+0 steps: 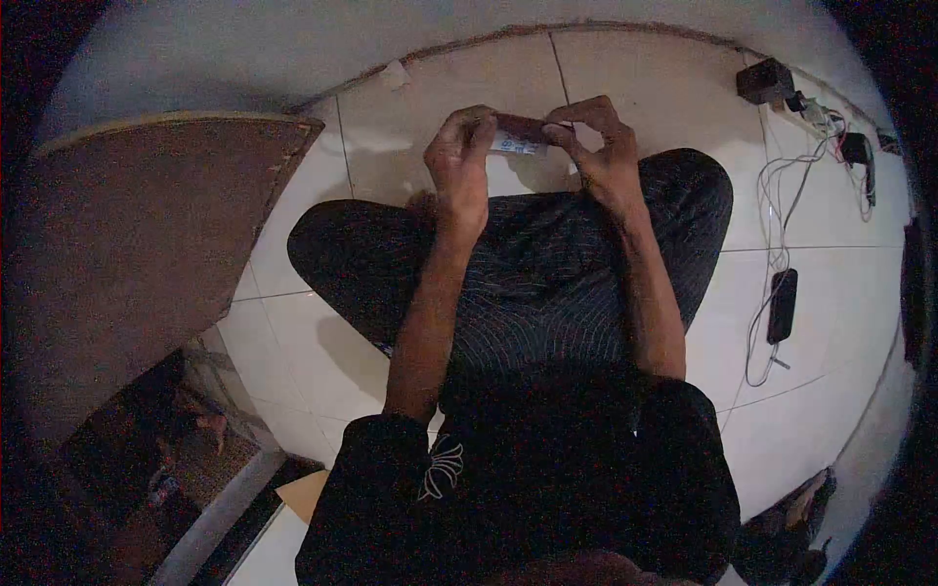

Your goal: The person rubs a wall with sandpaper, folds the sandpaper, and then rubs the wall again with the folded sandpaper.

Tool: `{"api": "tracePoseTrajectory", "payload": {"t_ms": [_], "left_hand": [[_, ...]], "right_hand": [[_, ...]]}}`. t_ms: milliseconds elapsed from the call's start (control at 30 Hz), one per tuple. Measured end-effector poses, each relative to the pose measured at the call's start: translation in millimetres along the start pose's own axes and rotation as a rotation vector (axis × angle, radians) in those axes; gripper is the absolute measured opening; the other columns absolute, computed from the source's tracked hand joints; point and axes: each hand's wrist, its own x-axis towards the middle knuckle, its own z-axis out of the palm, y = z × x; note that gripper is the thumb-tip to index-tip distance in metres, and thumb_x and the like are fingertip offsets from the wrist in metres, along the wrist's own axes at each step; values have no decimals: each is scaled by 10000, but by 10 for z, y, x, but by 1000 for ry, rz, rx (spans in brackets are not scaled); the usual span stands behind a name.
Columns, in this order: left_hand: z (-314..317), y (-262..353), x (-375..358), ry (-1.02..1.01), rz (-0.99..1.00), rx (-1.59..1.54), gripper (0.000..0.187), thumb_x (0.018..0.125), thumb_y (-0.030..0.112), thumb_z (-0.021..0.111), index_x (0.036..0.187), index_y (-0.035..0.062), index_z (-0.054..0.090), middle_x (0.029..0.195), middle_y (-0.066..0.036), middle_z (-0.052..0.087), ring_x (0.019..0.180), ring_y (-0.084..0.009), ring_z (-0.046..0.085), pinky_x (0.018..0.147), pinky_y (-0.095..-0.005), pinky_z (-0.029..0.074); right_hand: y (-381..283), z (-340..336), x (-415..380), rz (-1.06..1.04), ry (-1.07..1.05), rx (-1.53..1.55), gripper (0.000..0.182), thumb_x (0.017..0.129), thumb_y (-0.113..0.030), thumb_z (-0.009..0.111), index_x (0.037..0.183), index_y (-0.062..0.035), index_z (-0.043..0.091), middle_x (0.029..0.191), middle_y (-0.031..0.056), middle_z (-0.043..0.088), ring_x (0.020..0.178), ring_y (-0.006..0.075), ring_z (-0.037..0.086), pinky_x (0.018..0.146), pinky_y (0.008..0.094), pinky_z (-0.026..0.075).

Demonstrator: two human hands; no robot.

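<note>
Seated with legs folded, in a black shirt (547, 459) and dark trousers (537, 264), on the near side of a small packet (521, 127), probably for elbow room. Holding that packet above the tiled floor (811, 410), dark on top, blue-printed below: pinched at its left end by the left hand (461, 151), at its right end by the right hand (606, 156), thumbs and fingers drawn narrow. Gripped by both ends perhaps to spread it flat; cannot tell the contents. Left of the packet, can see a brown board (147, 225). Well right of it, a black device (782, 305) with a pale cable (765, 205), perhaps laid within reach of the black box (764, 81) near the wall.
</note>
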Motion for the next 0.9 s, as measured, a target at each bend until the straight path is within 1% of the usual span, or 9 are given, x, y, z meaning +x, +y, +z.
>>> {"api": "tracePoseTrajectory", "payload": {"t_ms": [100,300,433,500,633,733,800,833,900], "left_hand": [[-3,-17,-25,-63,-29,-32,188,892,54,653,1072,5,635,1058,-62,658,1001,-158,588,933,-299,444],[12,11,-23,-69,-70,-90,189,891,50,652,1077,20,630,1072,-58,644,1025,-160,573,928,-303,442],[19,-2,-24,-22,-60,-38,196,906,87,648,1089,24,615,1072,-53,621,1025,-159,558,917,-306,434],[11,-30,-8,59,-95,-78,265,902,204,690,1074,10,639,983,-40,630,922,-128,563,855,-290,445],[-16,-84,15,113,-155,-143,292,904,200,688,1108,0,627,1032,-51,630,943,-137,571,877,-295,446],[-34,-67,10,6,-81,62,331,891,183,702,1152,0,613,1100,-74,627,987,-147,579,900,-300,449],[44,-58,20,-10,-242,-216,363,883,138,703,1199,-5,595,1138,-97,622,1036,-154,580,922,-303,455],[42,-76,20,-7,-237,-222,363,883,138,703,1199,-5,595,1138,-97,622,1036,-154,580,922,-303,455],[45,-104,24,-106,-139,-170,393,883,93,690,1241,-18,570,1135,-103,626,1032,-153,589,901,-299,479]], "right_hand": [[121,-7,4,-144,19,-29,170,738,-109,766,901,-94,717,954,54,695,929,247,620,884,369,462],[162,-34,19,-198,14,-81,213,729,-86,763,935,-111,717,946,38,698,932,242,614,892,376,457],[102,12,11,-82,58,-3,276,718,-156,795,979,-112,715,992,51,690,926,252,610,906,378,455],[-5,-30,-2,-20,7,-39,312,744,-195,803,1030,-100,721,1035,59,692,1003,213,586,916,373,471],[-4,-13,16,-91,-42,-113,371,730,-242,818,1061,-109,716,1078,71,674,1041,227,574,915,375,471],[100,37,10,-187,-42,-147,380,744,-281,802,1050,-82,699,1046,115,671,985,279,605,895,391,474],[43,18,-2,-21,-60,21,309,794,-244,763,1032,-58,697,1000,129,681,959,280,622,883,390,481],[56,22,-1,-29,-62,19,309,794,-244,763,1032,-58,697,1000,129,681,959,280,622,883,390,481],[146,49,-11,-30,-42,52,276,879,-200,700,1059,8,673,959,129,669,862,176,610,829,307,484]]}}
